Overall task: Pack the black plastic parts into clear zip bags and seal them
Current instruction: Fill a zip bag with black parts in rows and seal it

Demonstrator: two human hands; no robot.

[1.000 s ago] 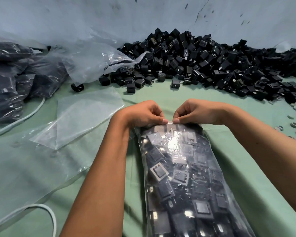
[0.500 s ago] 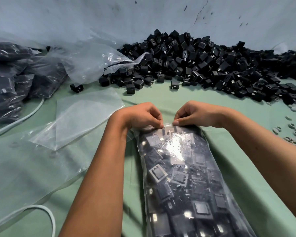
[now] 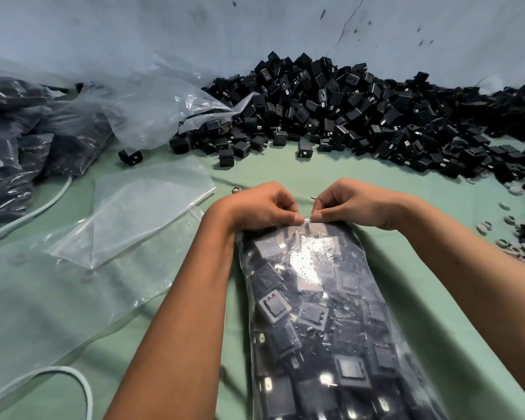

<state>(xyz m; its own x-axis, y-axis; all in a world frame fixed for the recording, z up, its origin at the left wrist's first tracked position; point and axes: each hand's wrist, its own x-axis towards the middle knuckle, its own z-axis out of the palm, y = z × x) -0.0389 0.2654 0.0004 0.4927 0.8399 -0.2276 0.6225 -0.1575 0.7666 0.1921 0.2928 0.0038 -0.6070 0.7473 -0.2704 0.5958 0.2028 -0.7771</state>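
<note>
Both hands are on the filled bag [image 3: 331, 313] now, which lies on the green cloth [image 3: 285, 165] just this side of the big heap of black parts [image 3: 361, 116]. The left hand [image 3: 261, 204] and right hand [image 3: 355, 204] each pinch the bag's top edge [image 3: 307, 219], thumbs almost touching at its middle. A second ago the pinch sat the same way; half a second ago the fingers dipped lower and pressed down; now they've come up again and nipped the strip at centre. Reads to me like the zip is being pressed shut, starting from the middle, though whether it has locked I cannot tell through the glare. An empty bag [image 3: 140, 219] waits left of the filled one, sealed dark bags [image 3: 15, 140] farther left.
</note>
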